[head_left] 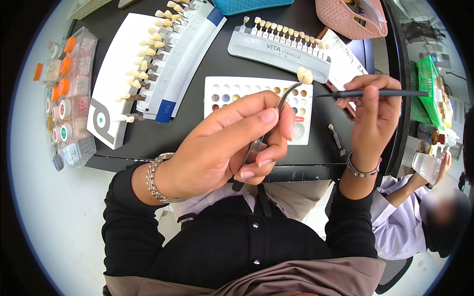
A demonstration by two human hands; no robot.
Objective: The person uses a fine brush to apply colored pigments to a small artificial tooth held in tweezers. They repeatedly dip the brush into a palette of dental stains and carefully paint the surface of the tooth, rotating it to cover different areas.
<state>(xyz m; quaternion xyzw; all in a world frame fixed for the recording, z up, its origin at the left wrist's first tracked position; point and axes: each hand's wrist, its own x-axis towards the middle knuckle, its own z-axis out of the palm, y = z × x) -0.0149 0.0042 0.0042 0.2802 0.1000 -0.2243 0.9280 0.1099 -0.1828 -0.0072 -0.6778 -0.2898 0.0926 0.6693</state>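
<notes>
My left hand (217, 130) is closed around curved metal tweezers (283, 100). Their tips grip cream-coloured tooth crowns (305, 75), which look like two side by side, above the far right part of a white palette (256, 84). Many of the palette's round wells hold coloured pastes. A slim dark brush (390, 92) is pinched in my right hand (371, 116), its fine tip pointing left just below the crowns, apart from them. On the table below the brush lies a single shade tab (335, 136) with a tooth-shaped end.
A grey shade guide (276, 54) with a row of tooth tabs stands behind the palette. To the left is a larger tooth guide (170, 64) on a white stand. A clear rack (74, 98) holds orange-capped jars. Pink basket (350, 19) far right; another person (400, 217) sits at right.
</notes>
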